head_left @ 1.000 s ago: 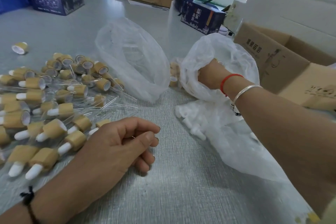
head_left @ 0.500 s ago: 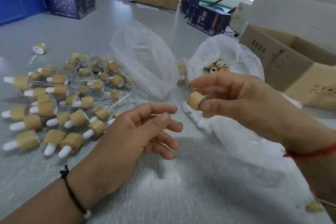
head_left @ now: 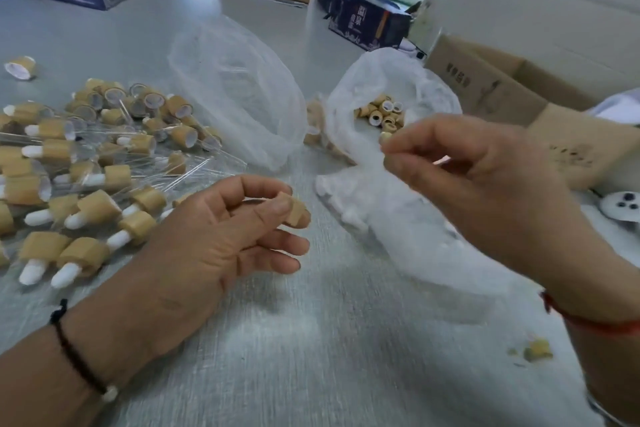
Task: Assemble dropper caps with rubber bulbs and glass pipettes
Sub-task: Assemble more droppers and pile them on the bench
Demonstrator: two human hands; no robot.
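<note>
While the left hand (head_left: 221, 236) pinches a tan cylindrical cap (head_left: 295, 211), the right hand (head_left: 478, 177) curls, fingertips pressed together, above crinkled translucent bag (head_left: 398, 218).

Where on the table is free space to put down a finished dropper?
The widest bare patch of table lies in front, between the left hand and right hand. Another bare strip lies far left, behind the lone cap. It is crowded at the dropper pile on the left and around the plastic bags in the middle.
</note>
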